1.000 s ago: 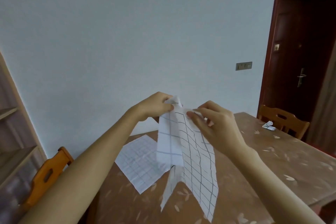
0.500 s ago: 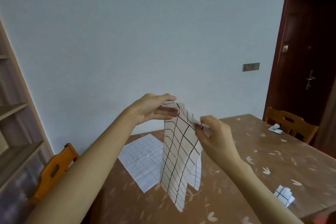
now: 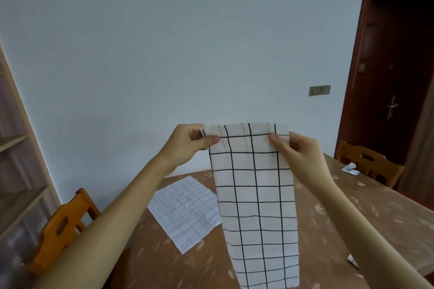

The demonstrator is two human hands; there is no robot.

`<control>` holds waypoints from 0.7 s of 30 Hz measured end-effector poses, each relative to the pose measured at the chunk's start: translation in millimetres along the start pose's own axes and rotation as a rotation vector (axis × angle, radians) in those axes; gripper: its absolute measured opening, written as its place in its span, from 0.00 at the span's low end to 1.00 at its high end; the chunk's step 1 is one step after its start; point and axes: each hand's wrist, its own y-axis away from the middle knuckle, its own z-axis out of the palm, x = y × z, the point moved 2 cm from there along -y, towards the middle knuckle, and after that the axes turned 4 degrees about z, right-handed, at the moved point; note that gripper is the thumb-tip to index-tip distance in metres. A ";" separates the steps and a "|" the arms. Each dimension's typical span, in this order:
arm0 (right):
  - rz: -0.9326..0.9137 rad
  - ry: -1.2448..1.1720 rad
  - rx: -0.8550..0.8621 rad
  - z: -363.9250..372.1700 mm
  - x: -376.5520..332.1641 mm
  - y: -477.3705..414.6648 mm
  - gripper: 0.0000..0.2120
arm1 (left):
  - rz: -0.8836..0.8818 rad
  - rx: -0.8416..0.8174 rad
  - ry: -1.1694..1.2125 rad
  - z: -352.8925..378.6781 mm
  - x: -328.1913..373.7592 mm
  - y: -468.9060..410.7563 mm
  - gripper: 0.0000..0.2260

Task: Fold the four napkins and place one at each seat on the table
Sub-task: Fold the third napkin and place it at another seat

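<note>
I hold a white napkin with a black grid (image 3: 256, 204) up in the air, hanging as a long doubled strip over the table (image 3: 352, 225). My left hand (image 3: 187, 142) pinches its top left corner and my right hand (image 3: 296, 150) pinches its top right corner. A second white napkin (image 3: 185, 211) lies flat and unfolded on the table behind it, to the left. A small folded napkin (image 3: 350, 169) sits at the far right seat. Part of another folded napkin (image 3: 352, 261) shows by my right forearm.
An orange wooden chair (image 3: 61, 227) stands at the table's left end and another chair (image 3: 368, 164) at the far right. A wooden shelf unit (image 3: 16, 171) lines the left wall. A dark brown door (image 3: 397, 77) is at the right.
The napkin hung bunched and twisted between my hands; now my hands have moved apart and pulled its top edge straight, so it hangs as a flat strip.
</note>
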 end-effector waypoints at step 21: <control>0.057 -0.227 0.086 9.2 -1.6 -6.4 0.19 | -0.071 0.122 0.357 20.2 -8.5 19.2 0.12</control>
